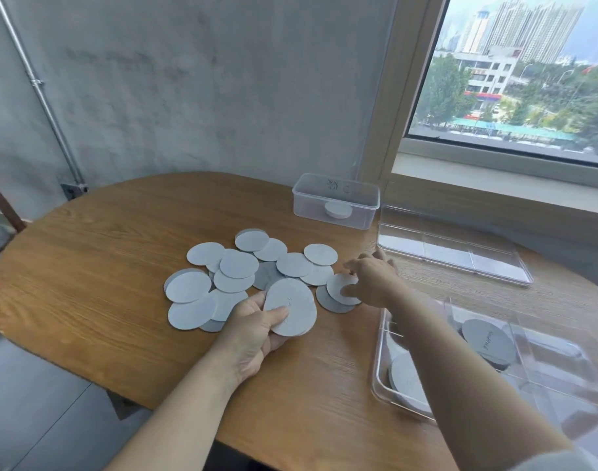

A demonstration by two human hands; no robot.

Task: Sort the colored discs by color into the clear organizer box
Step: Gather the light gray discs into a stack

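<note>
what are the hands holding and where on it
The left hand grips a stack of pale discs by its near-left edge, thumb on top. The right hand touches a loose disc at its right edge; a grip cannot be told.

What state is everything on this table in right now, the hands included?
left hand, holds a stack of light discs.
right hand, touches a light disc at the pile's edge; pinch unclear.
loose discs, overlapping in a pile on the table.
organizer box, open, a grey disc and a pale disc in separate compartments.
organizer lid, off, lying flat.
small box, lid on, white discs inside.
</note>
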